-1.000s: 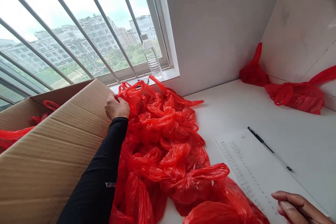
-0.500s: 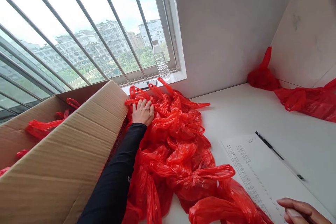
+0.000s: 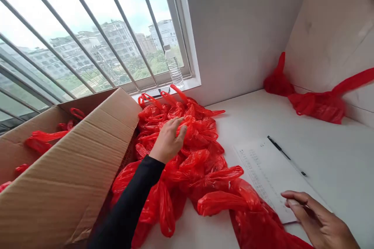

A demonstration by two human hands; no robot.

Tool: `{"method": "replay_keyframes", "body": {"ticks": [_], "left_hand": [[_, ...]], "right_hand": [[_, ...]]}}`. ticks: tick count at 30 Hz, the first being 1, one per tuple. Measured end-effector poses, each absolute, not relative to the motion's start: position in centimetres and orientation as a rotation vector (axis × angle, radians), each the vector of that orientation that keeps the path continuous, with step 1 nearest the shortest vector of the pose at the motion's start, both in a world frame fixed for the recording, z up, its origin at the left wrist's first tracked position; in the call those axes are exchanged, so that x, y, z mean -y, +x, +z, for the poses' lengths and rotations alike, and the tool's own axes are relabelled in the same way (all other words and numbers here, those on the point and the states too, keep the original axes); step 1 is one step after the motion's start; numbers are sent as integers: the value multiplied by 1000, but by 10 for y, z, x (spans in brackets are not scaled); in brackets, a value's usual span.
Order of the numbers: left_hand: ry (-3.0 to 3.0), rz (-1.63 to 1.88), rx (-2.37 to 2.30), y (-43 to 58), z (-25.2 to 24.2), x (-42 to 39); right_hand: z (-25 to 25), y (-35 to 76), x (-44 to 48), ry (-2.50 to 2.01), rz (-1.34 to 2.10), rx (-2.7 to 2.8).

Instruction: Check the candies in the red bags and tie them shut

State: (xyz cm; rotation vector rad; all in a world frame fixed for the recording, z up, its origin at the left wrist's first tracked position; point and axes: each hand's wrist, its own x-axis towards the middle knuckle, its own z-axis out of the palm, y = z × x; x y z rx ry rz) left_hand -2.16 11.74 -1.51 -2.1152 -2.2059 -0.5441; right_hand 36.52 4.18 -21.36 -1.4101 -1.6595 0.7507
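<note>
My left hand [image 3: 169,140], at the end of a black sleeve, is over a heap of knotted red plastic bags [image 3: 201,159]. Its fingers are stretched out and its thumb stands apart, with nothing held. I cannot tell whether the palm touches the bags. At the lower right, my right hand [image 3: 321,218] is over the near edge of a handwritten sheet of paper [image 3: 263,167]. Its index finger and thumb come together in a loose pinch and the other fingers curl under. What they hold, if anything, is hidden. A black-capped pen [image 3: 286,155] lies along the sheet's far side.
A cardboard box [image 3: 78,155] on the left holds more red bags [image 3: 46,140]. A clear bottle [image 3: 174,68] stands on the sill of the barred window. More red bags [image 3: 318,105] are against the wall at the back right, on the white tabletop [image 3: 248,114].
My left hand has moved from the far left part of the heap toward me and right, its thumb now spread. My right hand has come further into view. The whole view has shifted slightly.
</note>
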Motion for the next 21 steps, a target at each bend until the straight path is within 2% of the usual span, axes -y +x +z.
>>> {"method": "replay_keyframes", "body": {"ticks": [5,11,17,21], "left_hand": [[-2623,-300,1833,72,-68,-74],[-2687,-214,1813,82,-121,-62],[-2698,-397,1802,58,-96,-26],[-2805,-853,1984,74,-72,14]], "right_hand": [[-170,335,-62,-1131,484,2117],[-175,320,-84,-1091,439,2325],[-145,343,-60,-1103,846,2046],[-121,356,-26,-1007,1106,1988]]}}
